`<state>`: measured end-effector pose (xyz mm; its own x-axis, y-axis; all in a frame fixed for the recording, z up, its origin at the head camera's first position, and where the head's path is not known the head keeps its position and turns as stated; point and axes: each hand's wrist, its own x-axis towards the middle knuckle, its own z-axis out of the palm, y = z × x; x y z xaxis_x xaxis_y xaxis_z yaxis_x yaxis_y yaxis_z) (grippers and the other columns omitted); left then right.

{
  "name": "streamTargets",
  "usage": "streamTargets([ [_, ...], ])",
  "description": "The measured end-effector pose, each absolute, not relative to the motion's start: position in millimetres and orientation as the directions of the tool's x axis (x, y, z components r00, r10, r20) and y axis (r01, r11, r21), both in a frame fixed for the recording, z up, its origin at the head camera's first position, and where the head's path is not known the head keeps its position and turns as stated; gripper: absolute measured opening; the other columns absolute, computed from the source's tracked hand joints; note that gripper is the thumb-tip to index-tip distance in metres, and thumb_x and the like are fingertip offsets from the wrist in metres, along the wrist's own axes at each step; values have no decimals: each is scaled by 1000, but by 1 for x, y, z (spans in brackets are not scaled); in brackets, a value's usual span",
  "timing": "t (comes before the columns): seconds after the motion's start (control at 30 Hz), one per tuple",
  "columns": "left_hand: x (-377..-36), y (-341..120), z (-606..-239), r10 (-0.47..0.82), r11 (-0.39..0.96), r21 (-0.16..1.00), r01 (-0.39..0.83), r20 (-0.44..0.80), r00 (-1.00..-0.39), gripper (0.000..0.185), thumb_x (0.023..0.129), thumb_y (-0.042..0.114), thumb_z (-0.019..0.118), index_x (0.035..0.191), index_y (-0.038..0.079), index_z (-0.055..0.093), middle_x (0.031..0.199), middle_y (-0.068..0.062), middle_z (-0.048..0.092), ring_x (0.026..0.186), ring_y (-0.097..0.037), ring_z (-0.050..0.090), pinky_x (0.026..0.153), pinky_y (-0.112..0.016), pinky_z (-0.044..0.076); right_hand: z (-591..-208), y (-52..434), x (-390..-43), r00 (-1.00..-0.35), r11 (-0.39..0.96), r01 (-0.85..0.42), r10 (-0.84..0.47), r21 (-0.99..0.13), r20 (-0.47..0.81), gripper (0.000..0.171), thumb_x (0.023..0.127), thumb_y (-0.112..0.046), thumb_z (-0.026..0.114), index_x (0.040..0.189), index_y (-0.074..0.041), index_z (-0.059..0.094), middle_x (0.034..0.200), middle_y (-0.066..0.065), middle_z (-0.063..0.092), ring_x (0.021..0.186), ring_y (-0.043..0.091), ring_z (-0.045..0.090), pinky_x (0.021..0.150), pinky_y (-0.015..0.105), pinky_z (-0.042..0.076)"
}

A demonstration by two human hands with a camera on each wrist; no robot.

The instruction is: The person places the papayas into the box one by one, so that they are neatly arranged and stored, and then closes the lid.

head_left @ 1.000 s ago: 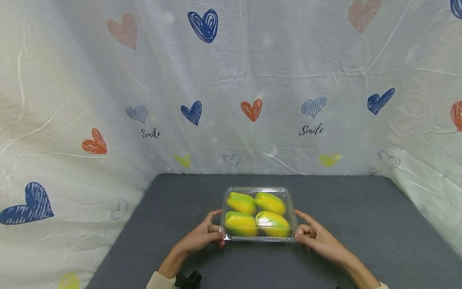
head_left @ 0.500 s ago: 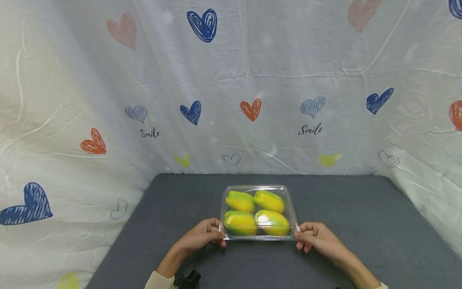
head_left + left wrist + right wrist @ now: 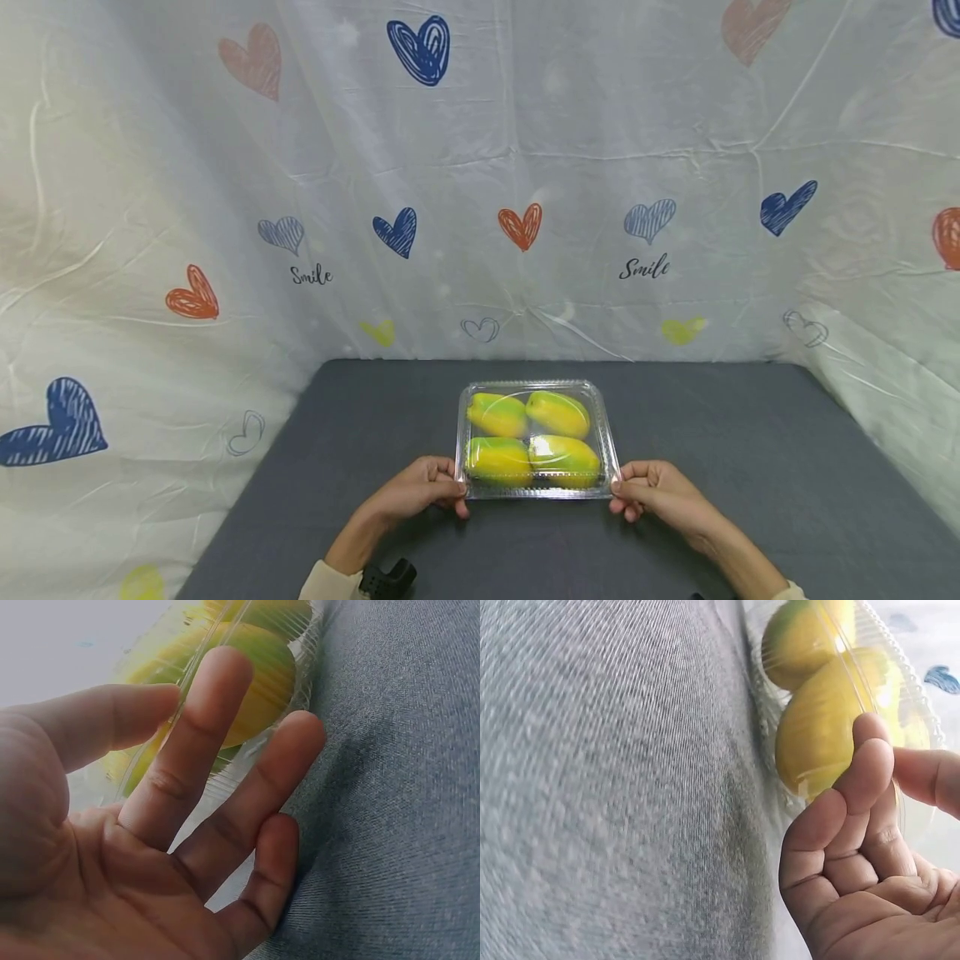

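A clear plastic clamshell box (image 3: 604,429), lid down, sits near the middle of the table. Inside it lie several yellow-green mangoes (image 3: 498,462) in two rows. At the box's front left corner my left hand (image 3: 417,490) pinches the rim between thumb and index finger; its other fingers (image 3: 259,784) spread below the rim in the left wrist view. My right hand (image 3: 666,493) pinches the front right corner the same way, its remaining fingers (image 3: 817,825) bent beneath the rim in the right wrist view. Ridged side walls of the box show close over the cloth.
A dark grey cloth covers the table (image 3: 375,417). Behind it and along both sides hangs a white curtain (image 3: 450,167) printed with hearts and the word Smile. A black strap device (image 3: 388,579) is on the left wrist, by a cream sleeve (image 3: 330,583).
Both index fingers have drawn back from the box's sides to its front corners. The box's far edge appears slightly higher in the head view, while its front edge stays about where it was.
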<state>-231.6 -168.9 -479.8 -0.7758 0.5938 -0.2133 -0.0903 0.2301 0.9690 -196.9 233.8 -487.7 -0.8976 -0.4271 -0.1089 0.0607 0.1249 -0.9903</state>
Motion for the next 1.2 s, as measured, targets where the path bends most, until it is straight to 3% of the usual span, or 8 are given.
streamTargets([
  [0.4, -230, -166, -480, 604, 169, 980, -100, -184, -776, 15, 98, 9, 60, 83, 11, 56, 69, 5, 73, 78, -14, 77, 84, -29, 60, -487, 230, -195, -910, 140, 65, -397, -988, -116, 12, 97, -10, 63, 89, -1, 61, 71, -5, 70, 59, 5, 62, 60, 22, 55],
  [0.87, -232, -177, -479, 666, 173, 974, -148, -227, -710, 10, 101, 19, 61, 98, 10, 60, 79, 4, 75, 81, -13, 74, 83, -32, 61, -484, 232, -194, -877, 132, 107, -454, -985, -156, 16, 101, -15, 61, 99, 1, 61, 76, -2, 70, 65, 7, 66, 65, 25, 59],
  [1.2, -234, -178, -480, 687, 184, 973, -138, -227, -690, 12, 103, 22, 59, 98, 11, 62, 79, 6, 74, 81, -10, 73, 78, -27, 59, -487, 235, -196, -867, 119, 85, -481, -989, -133, 19, 103, -16, 57, 102, 3, 62, 76, -3, 70, 65, 7, 66, 65, 25, 59],
])
